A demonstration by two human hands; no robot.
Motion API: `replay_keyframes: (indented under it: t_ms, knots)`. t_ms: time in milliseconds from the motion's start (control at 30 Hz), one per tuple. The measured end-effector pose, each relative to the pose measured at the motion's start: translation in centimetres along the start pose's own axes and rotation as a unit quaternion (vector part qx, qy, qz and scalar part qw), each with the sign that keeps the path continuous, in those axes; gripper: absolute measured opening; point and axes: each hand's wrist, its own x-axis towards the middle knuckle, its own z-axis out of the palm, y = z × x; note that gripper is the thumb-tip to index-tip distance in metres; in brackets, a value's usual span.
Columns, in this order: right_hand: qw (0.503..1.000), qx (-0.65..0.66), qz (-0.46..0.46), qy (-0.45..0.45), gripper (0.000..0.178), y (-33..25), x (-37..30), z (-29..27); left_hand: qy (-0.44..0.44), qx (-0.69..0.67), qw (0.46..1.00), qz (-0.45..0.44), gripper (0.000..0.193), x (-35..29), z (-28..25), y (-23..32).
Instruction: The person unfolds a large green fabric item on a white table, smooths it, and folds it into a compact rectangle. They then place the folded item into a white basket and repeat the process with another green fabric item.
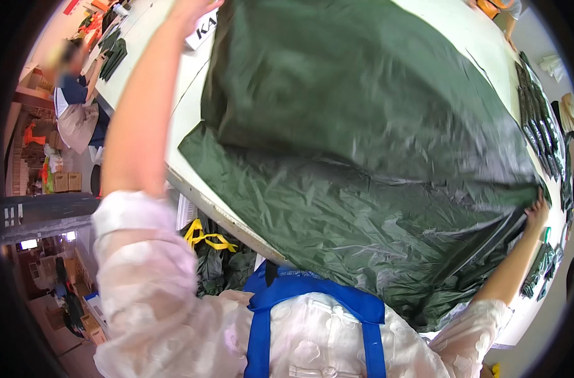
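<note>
Right hand [537, 212] has the green sheet's [362, 120] right edge in its fingers; left hand [191, 10] is by its far-left side, can't tell its grip. Sheet's sprawled over the bench [189, 104], dark bundles [539, 123] just right of it.

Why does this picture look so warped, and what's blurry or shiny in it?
In the head view, the fisheye lens bends the right edge of the white table; the left forearm is smeared, probably by motion, while the right hand looks clearer; also in the head view, pale glare marks the creased dark green sheet.
</note>
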Motion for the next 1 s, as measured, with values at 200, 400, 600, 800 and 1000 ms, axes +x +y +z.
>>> replay_keyframes:
  t_ms: [200,400,600,800,1000]
  knots:
    - [0.943,-0.271,-0.121,0.152,0.056,5.2,-4.5,22.8,0.028,0.349,0.934,0.063,0.093,-4.7,6.8,-8.0]
    - [0.796,-0.577,-0.180,-0.024,0.048,15.4,-20.2,33.6,-0.050,0.552,0.831,-0.042,0.067,-23.4,2.9,-15.9]
    - [0.714,-0.696,-0.072,-0.034,0.053,22.4,-28.4,37.6,-0.165,0.601,0.731,-0.280,0.070,-33.5,-0.5,-19.2]
    - [0.681,-0.726,-0.048,-0.085,0.056,23.9,-29.2,42.2,-0.104,0.615,0.730,-0.279,0.072,-33.8,-1.2,-16.8]
    - [0.782,-0.598,-0.165,-0.052,0.060,24.5,-30.0,39.9,-0.314,0.603,0.732,-0.047,0.070,-33.1,12.9,-14.2]
